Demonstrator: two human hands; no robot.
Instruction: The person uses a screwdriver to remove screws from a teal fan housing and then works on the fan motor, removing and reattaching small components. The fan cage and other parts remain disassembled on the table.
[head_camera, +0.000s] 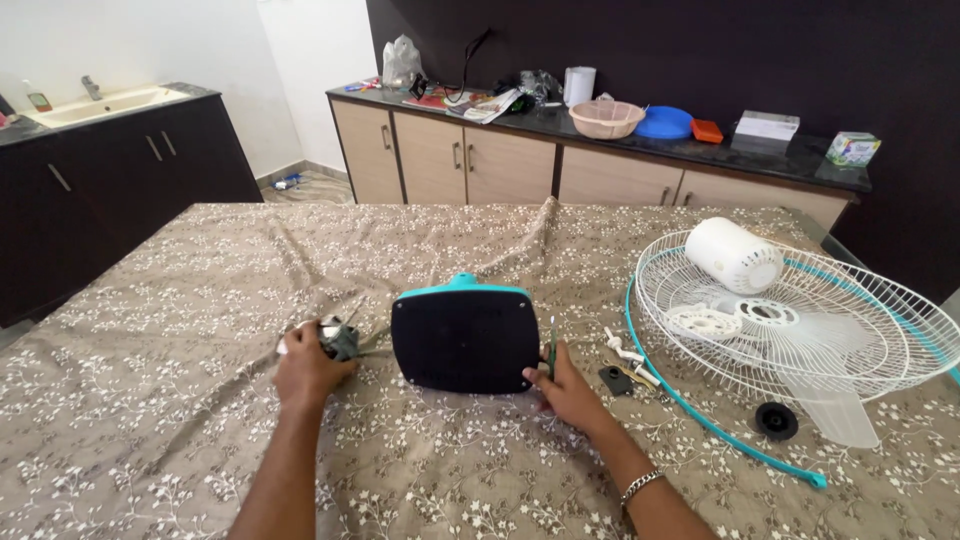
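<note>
A teal fan base (465, 338) lies tipped up on the table, its dark underside facing me. My left hand (305, 367) is closed around a small grey motor part (338, 340) with wires, just left of the base. My right hand (568, 388) rests at the base's lower right corner and holds a thin green-handled screwdriver (550, 347) upright. A metal bracelet sits on my right wrist.
A white wire fan grille (800, 305) with a teal rim lies at right, holding a white motor cover (734, 254) and translucent blades (835, 385). Small white and black parts (625, 365) and a black knob (776, 420) lie nearby. Cabinets and a cluttered counter (610, 125) stand behind.
</note>
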